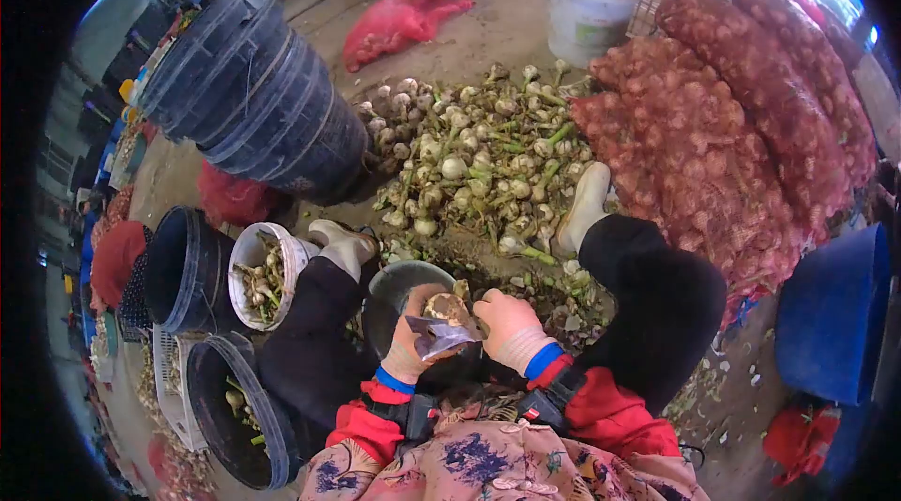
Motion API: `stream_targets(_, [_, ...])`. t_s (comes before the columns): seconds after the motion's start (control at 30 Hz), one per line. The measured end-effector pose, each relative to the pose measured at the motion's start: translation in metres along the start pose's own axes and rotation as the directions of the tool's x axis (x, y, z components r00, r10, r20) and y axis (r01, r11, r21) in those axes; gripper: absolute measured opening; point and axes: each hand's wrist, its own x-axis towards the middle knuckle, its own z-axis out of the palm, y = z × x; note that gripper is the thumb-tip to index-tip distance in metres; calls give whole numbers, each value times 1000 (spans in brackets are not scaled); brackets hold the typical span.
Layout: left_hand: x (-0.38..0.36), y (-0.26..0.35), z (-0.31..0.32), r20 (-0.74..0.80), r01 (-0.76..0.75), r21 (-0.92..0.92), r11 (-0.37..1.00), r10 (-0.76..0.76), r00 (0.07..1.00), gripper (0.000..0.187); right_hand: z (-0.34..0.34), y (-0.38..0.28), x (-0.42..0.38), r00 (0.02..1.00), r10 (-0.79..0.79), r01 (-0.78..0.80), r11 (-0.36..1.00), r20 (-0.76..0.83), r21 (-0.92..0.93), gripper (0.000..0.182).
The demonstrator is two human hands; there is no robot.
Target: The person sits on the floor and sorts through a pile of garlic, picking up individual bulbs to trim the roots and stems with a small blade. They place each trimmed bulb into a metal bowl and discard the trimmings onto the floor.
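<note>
My left hand (409, 334), in a pale glove, is closed around a garlic bulb (443, 308) with brown, dirty skin. Just below the bulb is a flat grey metal blade (439, 336), its narrow end reaching my right hand (512, 325). That hand is gloved too, its fingers curled in at the blade's narrow end and close to the bulb; its exact grip is partly hidden. Under both hands stands a dark bucket (383, 299) between my legs. Ahead of my feet lies a big heap of garlic bulbs (469, 159) with green stems.
Stacked black tubs (272, 93) lean at left. A white bucket (246, 262) and a black bucket (221, 407) with garlic stand by my left leg. Red mesh sacks of garlic (694, 126) and a blue tub (831, 313) are at right. A white bucket (587, 18) stands behind.
</note>
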Motion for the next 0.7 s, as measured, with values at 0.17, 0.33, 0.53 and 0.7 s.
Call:
stream_targets(0.17, [-11, 55, 2, 78, -161, -51, 986, 165, 983, 84, 25, 83, 23, 882, 471, -468, 867, 29, 169, 26])
stream_targets(0.33, [1, 29, -12, -174, -63, -488, 871, -26, 984, 83, 39, 101, 33, 723, 502, -274, 839, -475, 470, 17])
stream_targets(0.53, [19, 15, -2, -261, -95, -806, 584, -207, 943, 47, 17, 12, 9, 760, -17, 331, 870, -650, 365, 26])
stream_targets(0.7, [18, 19, 10, -160, -89, -928, 363, -172, 972, 56, 23, -5, 15, 862, -6, 257, 867, -507, 427, 29])
